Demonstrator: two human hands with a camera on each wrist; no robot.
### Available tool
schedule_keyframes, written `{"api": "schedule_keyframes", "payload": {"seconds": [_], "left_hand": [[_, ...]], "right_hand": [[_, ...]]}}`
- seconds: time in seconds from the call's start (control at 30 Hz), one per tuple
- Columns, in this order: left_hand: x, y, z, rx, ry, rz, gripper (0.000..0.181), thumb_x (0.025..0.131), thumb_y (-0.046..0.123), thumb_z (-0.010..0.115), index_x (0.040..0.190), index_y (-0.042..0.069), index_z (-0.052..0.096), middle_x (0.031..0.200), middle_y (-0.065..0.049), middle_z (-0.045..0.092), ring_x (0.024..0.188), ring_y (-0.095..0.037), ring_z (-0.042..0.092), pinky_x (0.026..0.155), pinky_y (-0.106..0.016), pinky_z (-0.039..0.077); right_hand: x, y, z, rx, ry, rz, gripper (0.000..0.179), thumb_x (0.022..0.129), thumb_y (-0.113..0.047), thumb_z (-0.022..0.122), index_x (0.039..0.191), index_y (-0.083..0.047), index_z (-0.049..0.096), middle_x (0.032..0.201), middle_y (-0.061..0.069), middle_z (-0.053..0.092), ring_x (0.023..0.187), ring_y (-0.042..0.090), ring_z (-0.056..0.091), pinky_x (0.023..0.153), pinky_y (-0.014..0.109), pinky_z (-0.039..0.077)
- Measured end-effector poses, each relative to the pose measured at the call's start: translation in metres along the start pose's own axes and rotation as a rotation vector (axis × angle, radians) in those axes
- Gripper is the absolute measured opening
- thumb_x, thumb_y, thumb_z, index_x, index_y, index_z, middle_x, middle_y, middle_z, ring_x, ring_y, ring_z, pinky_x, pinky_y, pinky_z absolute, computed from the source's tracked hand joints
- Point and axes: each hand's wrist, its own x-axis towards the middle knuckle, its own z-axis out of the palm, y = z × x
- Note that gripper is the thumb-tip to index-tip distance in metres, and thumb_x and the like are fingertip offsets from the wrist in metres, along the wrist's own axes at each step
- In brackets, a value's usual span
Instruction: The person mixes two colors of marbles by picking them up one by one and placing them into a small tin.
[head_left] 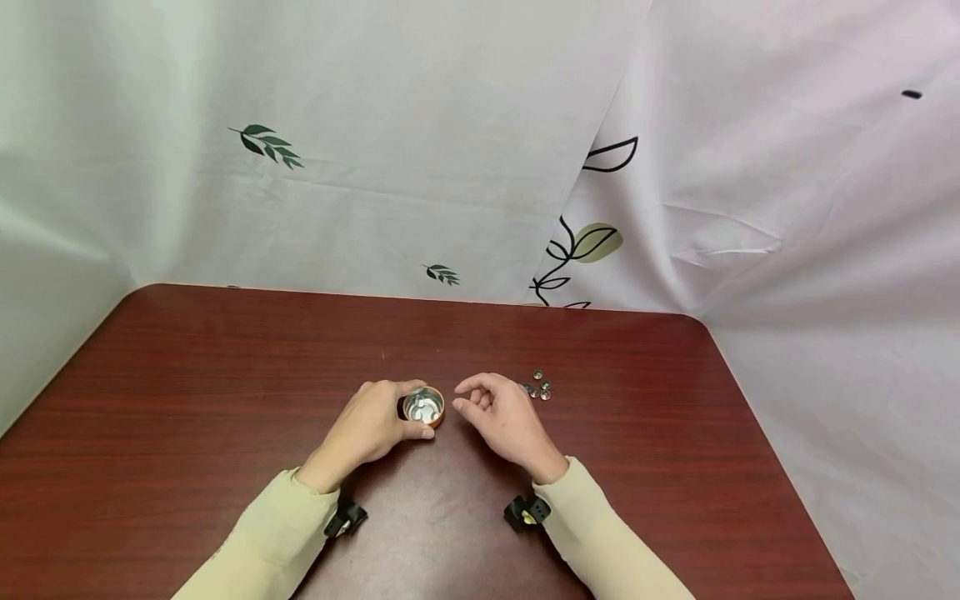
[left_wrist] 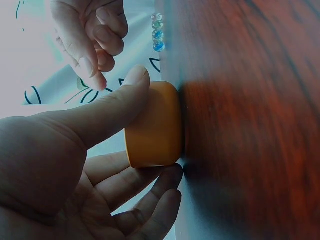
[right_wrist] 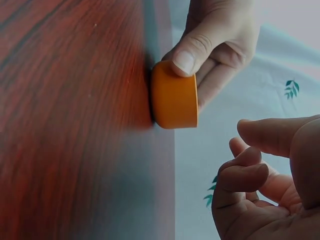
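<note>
A small round orange tin (head_left: pixel 425 407) with a shiny silvery inside stands upright on the table. My left hand (head_left: pixel 367 423) grips it from the left, thumb on the near side and fingers round the far side. In the left wrist view its smooth orange wall (left_wrist: pixel 154 125) shows between thumb and fingers. Just right of the tin is my right hand (head_left: pixel 507 418), raised a little, with thumb and forefinger apart and the other fingers loosely bent. Nothing shows between those fingers. Several clear glass marbles (head_left: pixel 545 386) lie beyond the right hand, partly hidden by it.
The dark red wooden table (head_left: pixel 225 358) has rounded far corners. A white cloth (head_left: pixel 375 208) with leaf prints hangs behind it and along the sides. Each wrist wears a small black camera (head_left: pixel 346 518) on a band at the sleeve.
</note>
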Motion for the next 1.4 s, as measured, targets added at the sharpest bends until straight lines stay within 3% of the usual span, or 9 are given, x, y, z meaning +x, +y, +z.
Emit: {"api": "schedule_keyframes", "payload": {"seconds": [0.47, 0.8, 1.4], "left_hand": [[-0.001, 0.000, 0.000, 0.011, -0.010, -0.023, 0.055, 0.074, 0.032, 0.091, 0.123, 0.017, 0.073, 0.097, 0.001, 0.074, 0.099, -0.033, 0.065, 0.083, -0.044, 0.051], [-0.001, 0.000, 0.000, 0.008, -0.007, -0.022, 0.056, 0.073, 0.032, 0.091, 0.124, 0.016, 0.073, 0.096, 0.001, 0.074, 0.096, -0.027, 0.067, 0.081, -0.041, 0.052], [-0.001, 0.000, 0.000, 0.017, -0.009, -0.029, 0.059, 0.074, 0.032, 0.091, 0.127, 0.016, 0.071, 0.100, -0.001, 0.074, 0.105, -0.038, 0.064, 0.086, -0.046, 0.051]], "right_hand": [[-0.007, 0.008, -0.014, 0.012, 0.042, 0.011, 0.010, 0.092, -0.011, 0.074, 0.102, -0.008, 0.074, 0.078, -0.003, 0.057, 0.066, 0.011, 0.052, 0.060, 0.023, 0.044], [-0.012, 0.017, -0.026, 0.019, 0.057, 0.044, 0.013, 0.092, -0.012, 0.074, 0.104, -0.006, 0.074, 0.076, -0.003, 0.058, 0.065, 0.012, 0.052, 0.061, 0.023, 0.044], [-0.020, 0.033, -0.045, 0.026, 0.116, 0.079, 0.012, 0.090, -0.010, 0.076, 0.102, -0.007, 0.074, 0.079, -0.001, 0.059, 0.065, 0.013, 0.052, 0.060, 0.022, 0.043]]}}
